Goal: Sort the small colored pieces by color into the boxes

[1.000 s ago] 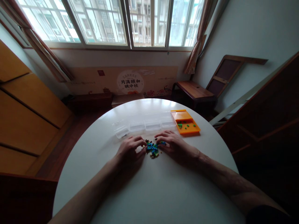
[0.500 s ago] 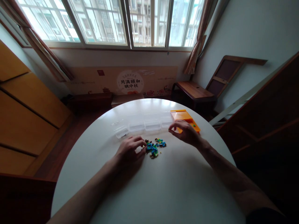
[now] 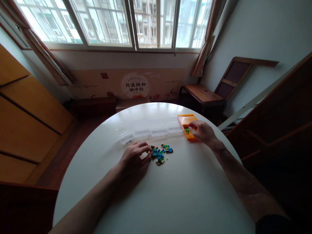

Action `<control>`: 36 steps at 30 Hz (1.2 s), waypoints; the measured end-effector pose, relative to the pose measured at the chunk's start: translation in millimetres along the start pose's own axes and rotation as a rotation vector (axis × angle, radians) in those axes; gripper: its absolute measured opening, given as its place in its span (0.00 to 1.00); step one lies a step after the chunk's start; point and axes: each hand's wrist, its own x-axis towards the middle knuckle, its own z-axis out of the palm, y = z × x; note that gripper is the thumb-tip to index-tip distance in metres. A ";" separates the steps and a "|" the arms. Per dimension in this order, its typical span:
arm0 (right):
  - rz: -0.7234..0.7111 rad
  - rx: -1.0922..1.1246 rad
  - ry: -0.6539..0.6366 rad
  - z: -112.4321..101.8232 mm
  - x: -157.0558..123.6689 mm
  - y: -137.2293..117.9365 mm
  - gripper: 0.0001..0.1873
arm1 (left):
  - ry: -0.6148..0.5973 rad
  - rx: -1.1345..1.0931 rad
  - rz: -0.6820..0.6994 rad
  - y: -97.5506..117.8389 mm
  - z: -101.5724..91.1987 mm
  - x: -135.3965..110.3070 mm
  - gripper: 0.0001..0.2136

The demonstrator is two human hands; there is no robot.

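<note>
On the white table lies a loose pile of small toy building bricks (image 3: 159,155), in blue, green, yellow and dark brown. My left hand (image 3: 136,154) is at the pile's left edge, thumb and forefinger curled toward each other; what lies between their tips is too small to make out. My right hand (image 3: 202,131) is over the front compartment of an orange plastic box (image 3: 188,119), its fingers pinched together and their tips partly hiding the inside. A few green bricks (image 3: 187,130) show in that compartment beside the fingertips.
A row of clear plastic compartments (image 3: 142,131) stretches left from the orange box, behind the pile. The round white table's (image 3: 170,198) far edge curves behind them. Beyond stand a wooden stool (image 3: 201,92) and a printed cardboard panel (image 3: 112,84) below the window.
My right hand has moved right, from in front of the clear compartments to over the orange box. More green bricks show in the box. My left hand has stayed by the pile.
</note>
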 end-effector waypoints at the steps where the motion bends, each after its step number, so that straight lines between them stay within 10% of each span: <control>1: -0.066 0.057 -0.009 0.1 -0.8 -7.0 0.05 | -0.004 -0.003 -0.003 -0.4 -0.2 -0.5 0.06; 9: -0.484 0.318 -0.227 9.3 -20.3 -73.4 0.03 | -0.034 -0.028 -0.012 -3.0 1.4 -2.7 0.06; 36: -0.478 0.296 -0.237 27.7 -29.1 -90.5 0.07 | -0.022 -0.024 -0.007 -1.0 0.5 1.3 0.05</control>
